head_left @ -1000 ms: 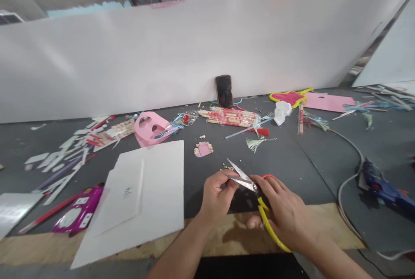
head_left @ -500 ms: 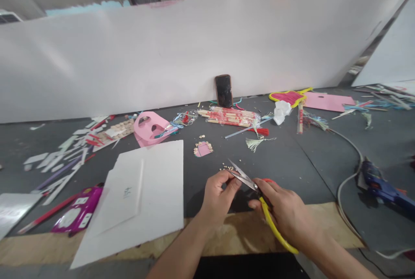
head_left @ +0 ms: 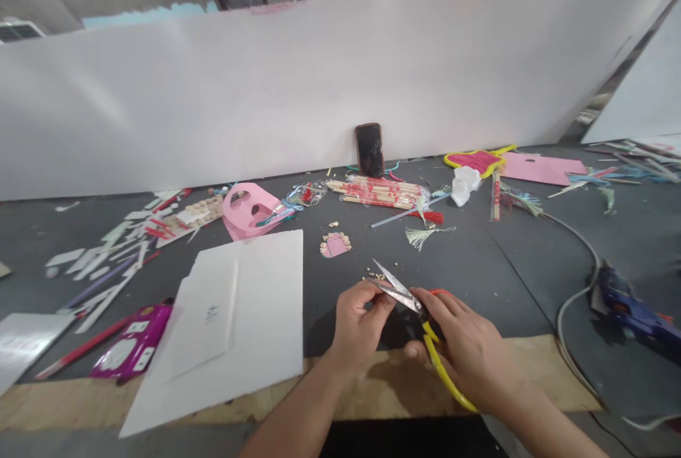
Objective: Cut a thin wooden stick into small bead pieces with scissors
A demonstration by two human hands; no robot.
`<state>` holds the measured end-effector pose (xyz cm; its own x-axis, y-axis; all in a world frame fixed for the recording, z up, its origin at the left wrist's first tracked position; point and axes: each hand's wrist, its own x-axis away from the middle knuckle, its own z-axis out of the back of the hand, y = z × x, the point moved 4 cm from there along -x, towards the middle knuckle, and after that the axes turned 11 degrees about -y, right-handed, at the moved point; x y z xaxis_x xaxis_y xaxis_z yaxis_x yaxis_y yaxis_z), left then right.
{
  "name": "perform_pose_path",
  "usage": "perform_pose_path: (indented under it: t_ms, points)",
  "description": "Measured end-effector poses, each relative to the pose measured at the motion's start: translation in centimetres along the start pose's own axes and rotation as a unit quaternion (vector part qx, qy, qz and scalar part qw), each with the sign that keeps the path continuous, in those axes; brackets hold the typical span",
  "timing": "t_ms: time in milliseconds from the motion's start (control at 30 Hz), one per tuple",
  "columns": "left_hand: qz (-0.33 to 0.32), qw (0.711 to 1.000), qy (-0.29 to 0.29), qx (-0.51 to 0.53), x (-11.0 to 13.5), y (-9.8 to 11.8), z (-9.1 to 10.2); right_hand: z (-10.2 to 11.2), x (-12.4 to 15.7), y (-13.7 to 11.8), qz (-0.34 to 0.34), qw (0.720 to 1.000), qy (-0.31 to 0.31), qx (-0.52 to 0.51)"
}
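Note:
My right hand (head_left: 471, 348) grips a pair of scissors (head_left: 408, 300) with yellow handles, and their blades stand apart, pointing up and left. Close against the blades, my left hand (head_left: 354, 323) has thumb and fingers pinched together; whatever sits between them is hidden or too small to make out. Small pale bits (head_left: 377, 274) lie on the dark table just beyond the fingertips. Farther off is a little pink piece (head_left: 335, 247) with similar pale bits along its edge.
White sheets (head_left: 271, 302) lie at left beside a purple packet (head_left: 135, 341). A blue glue gun (head_left: 633, 305) with a grey cord is at right. Wrapped sticks (head_left: 377, 191) lie before a phone (head_left: 369, 149) leaning on a white panel (head_left: 266, 89).
The scissors' handles have swung slightly left in my right hand. My left hand keeps its pinch in nearly the same place. The whole view has shifted a little.

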<state>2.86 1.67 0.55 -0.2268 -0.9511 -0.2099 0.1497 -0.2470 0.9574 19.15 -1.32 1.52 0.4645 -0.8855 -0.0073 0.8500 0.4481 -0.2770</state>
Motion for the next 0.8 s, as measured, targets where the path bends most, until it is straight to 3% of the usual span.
perform_pose_path:
  t_ms: [300,800]
  points:
    - [-0.013,0.999,-0.033,-0.002,-0.08,0.07,-0.14,-0.34,0.19,0.18,-0.011,1.0,-0.01,0.014]
    - [-0.014,1.0,-0.025,0.006,-0.11,0.04,-0.11,-0.11,-0.33,-0.13,0.023,0.999,0.031,0.022]
